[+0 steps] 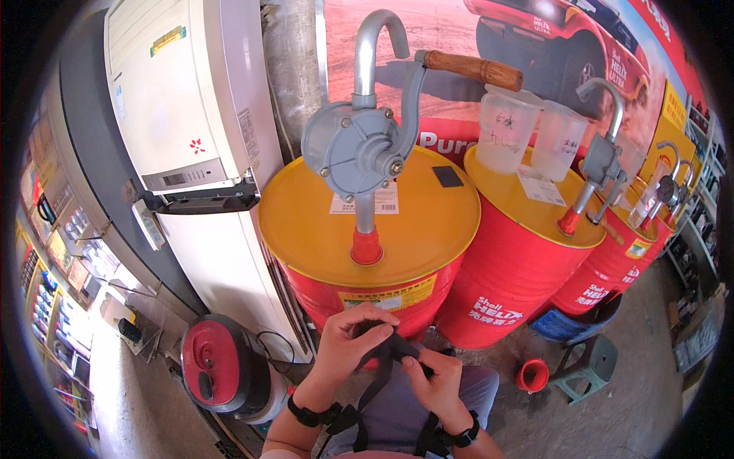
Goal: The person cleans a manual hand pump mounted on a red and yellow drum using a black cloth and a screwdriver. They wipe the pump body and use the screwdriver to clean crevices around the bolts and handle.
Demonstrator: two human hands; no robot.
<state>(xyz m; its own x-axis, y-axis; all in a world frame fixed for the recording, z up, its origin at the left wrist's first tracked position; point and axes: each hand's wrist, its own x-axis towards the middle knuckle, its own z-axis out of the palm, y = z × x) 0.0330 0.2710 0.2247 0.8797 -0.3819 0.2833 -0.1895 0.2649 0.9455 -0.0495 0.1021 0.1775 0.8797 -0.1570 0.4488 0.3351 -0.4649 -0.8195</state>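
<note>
Here, each line takes one part of the scene.

Left hand: the left hand is at about 6 o'clock in the view, its fingers curled and pinching the upper end of a black strap.

Right hand: the right hand is just beside it, toward 5 o'clock, thumb and fingers closed on the same strap a little lower.

Strap position: it lies between the two hands, in front of the person's chest, and a long part hangs down toward the lap. Both hands touch it.

Handling: the strap looks like flat woven webbing, so it is probably light, soft and floppy, not fragile and not slippery. It will likely bend where it is not supported, so a pinch close to the worked end seems the best hold.

Wrists: a dark wristband is on the left wrist; another is on the right.

Surroundings: at 12 o'clock stands a red drum with a yellow lid and a grey hand pump. More such drums go toward 2 o'clock. A small red funnel lies on the floor at 4 o'clock.
</note>
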